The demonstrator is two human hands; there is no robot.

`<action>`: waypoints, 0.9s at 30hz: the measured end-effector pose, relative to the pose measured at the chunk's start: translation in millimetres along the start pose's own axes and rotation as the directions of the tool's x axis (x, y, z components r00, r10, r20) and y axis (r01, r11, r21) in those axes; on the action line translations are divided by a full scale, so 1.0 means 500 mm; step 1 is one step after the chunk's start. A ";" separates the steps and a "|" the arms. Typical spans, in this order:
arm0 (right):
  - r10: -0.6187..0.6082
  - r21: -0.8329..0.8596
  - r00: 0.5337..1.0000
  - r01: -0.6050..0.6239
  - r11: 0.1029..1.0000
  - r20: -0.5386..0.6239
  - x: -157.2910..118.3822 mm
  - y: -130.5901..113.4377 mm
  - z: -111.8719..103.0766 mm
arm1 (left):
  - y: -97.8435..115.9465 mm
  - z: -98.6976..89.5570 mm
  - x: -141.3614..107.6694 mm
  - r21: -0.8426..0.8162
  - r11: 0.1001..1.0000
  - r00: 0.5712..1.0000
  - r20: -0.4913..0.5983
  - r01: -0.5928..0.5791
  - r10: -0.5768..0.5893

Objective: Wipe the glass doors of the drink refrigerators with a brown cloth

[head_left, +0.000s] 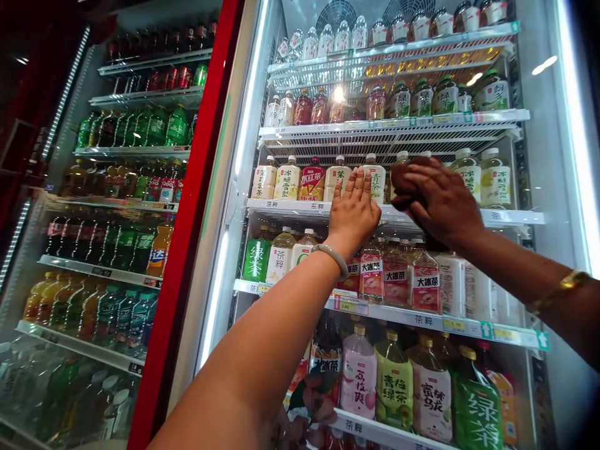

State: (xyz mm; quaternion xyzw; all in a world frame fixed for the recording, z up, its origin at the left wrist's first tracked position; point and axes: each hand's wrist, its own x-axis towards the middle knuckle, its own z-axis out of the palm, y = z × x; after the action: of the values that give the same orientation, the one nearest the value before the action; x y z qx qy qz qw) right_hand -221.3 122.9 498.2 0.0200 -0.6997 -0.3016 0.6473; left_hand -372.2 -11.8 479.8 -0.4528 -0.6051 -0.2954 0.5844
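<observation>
My left hand (355, 209) lies flat against the glass door of a drinks fridge, fingers stretched out and pointing up. It holds nothing and wears a pale bangle (334, 257) at the wrist. To its right, my right hand (443, 200) presses a dark brown cloth (407, 181) to the glass at about the same height. A gold-coloured band (572, 279) circles that wrist. Behind the hands, a shelf of tea bottles (338, 175) shows through the glass. Part of the cloth is hidden under my right fingers.
A red door frame (187, 219) separates this fridge from another drinks fridge (122, 150) on the left, with several shelves of bottles and cans. Large tea bottles (359, 369) stand low down. Lit strips (574, 125) run along the sides, and reflections show on the glass.
</observation>
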 end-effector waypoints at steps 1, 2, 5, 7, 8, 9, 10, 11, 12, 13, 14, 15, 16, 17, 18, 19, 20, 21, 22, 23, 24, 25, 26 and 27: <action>0.083 -0.019 0.996 -0.084 0.996 -0.034 0.014 -0.007 0.008 | 0.001 0.000 0.000 0.007 1.000 1.000 0.006 0.003 -0.003; 0.146 -0.024 0.988 -0.148 0.989 -0.053 0.027 -0.022 0.018 | 0.000 -0.001 0.000 0.016 1.000 1.000 0.013 0.005 -0.005; 0.139 0.009 0.990 -0.138 0.990 -0.011 0.031 -0.078 0.036 | -0.018 -0.011 -0.001 0.037 0.999 0.999 0.035 -0.036 0.035; -0.007 0.055 0.999 0.005 0.998 0.040 0.000 -0.089 0.027 | -0.042 -0.021 -0.004 0.047 0.990 0.991 0.047 -0.131 0.129; -0.099 0.080 0.993 0.094 0.992 0.060 -0.018 -0.082 0.018 | -0.055 -0.026 -0.006 0.056 0.981 0.982 0.053 -0.185 0.182; -0.188 0.104 0.979 0.180 0.978 0.075 -0.034 -0.067 0.010 | -0.067 -0.031 -0.007 0.067 0.971 0.973 0.059 -0.229 0.225; -0.244 0.115 0.967 0.234 0.965 0.081 -0.044 -0.048 0.003 | -0.078 -0.034 -0.008 0.077 0.963 0.965 0.065 -0.260 0.255; -0.250 0.107 0.966 0.241 0.965 0.074 -0.046 -0.031 0.001 | -0.086 -0.035 -0.008 0.085 0.957 0.960 0.070 -0.276 0.271; -0.206 0.081 0.977 0.201 0.976 0.050 -0.039 -0.018 0.004 | -0.092 -0.035 -0.007 0.087 0.958 0.961 0.071 -0.273 0.267; -0.118 0.045 0.993 0.117 0.992 0.011 -0.025 -0.015 0.013 | -0.095 -0.034 -0.005 0.084 0.965 0.968 0.063 -0.247 0.242; -0.008 0.012 0.999 0.009 1.000 -0.038 -0.006 -0.021 0.026 | -0.097 -0.032 -0.003 0.076 0.978 0.981 0.045 -0.193 0.190; 0.093 -0.007 0.992 -0.093 0.996 -0.084 0.015 -0.037 0.042 | -0.098 -0.030 -0.001 0.066 0.991 0.993 0.023 -0.117 0.115; 0.164 -0.009 0.980 -0.166 0.986 -0.113 0.034 -0.061 0.059 | -0.100 -0.028 0.000 0.055 0.998 0.999 0.004 -0.034 0.034; 0.182 0.003 0.977 -0.183 0.983 -0.111 0.048 -0.088 0.074 | -0.102 -0.027 0.001 0.047 0.998 0.999 -0.008 0.038 -0.038; 0.166 0.022 0.983 -0.165 0.986 -0.084 0.055 -0.115 0.085 | -0.105 -0.027 0.000 0.046 0.996 0.997 -0.012 0.082 -0.082; 0.126 0.047 0.991 -0.124 0.991 -0.049 0.055 -0.138 0.090 | -0.110 -0.027 -0.002 0.052 0.994 0.996 -0.010 0.092 -0.091; 0.069 0.075 0.998 -0.068 0.995 -0.011 0.047 -0.153 0.088 | -0.117 -0.029 -0.005 0.062 0.995 0.997 -0.005 0.075 -0.075; -0.003 0.102 1.000 0.000 0.995 0.026 0.036 -0.158 0.082 | -0.126 -0.031 -0.009 0.074 0.996 0.999 -0.001 0.041 -0.041; -0.081 0.128 0.995 0.073 0.989 0.060 0.023 -0.154 0.072 | -0.135 -0.034 -0.013 0.083 0.997 1.000 0.002 0.000 0.000; -0.154 0.145 0.984 0.140 0.979 0.087 0.011 -0.142 0.061 | -0.145 -0.037 -0.017 0.091 0.995 0.999 0.007 -0.040 0.040; -0.205 0.149 0.974 0.190 0.970 0.098 0.004 -0.127 0.052 | -0.154 -0.039 -0.021 0.096 0.992 0.997 0.015 -0.078 0.077; -0.226 0.141 0.969 0.212 0.967 0.097 0.003 -0.111 0.047 | -0.162 -0.042 -0.023 0.101 0.989 0.994 0.024 -0.108 0.106; -0.201 0.118 0.976 0.191 0.974 0.078 0.009 -0.101 0.047 | -0.168 -0.044 -0.025 0.107 0.986 0.991 0.033 -0.130 0.127; -0.126 0.086 0.991 0.122 0.989 0.042 0.021 -0.100 0.052 | -0.172 -0.045 -0.027 0.114 0.983 0.989 0.039 -0.144 0.140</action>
State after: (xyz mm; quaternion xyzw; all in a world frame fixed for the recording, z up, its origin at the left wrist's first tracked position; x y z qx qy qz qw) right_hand -265.2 88.1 485.8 0.0832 -0.7244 -0.3121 0.6091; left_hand -440.5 -70.1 484.8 -0.4643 -0.5963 -0.2101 0.6202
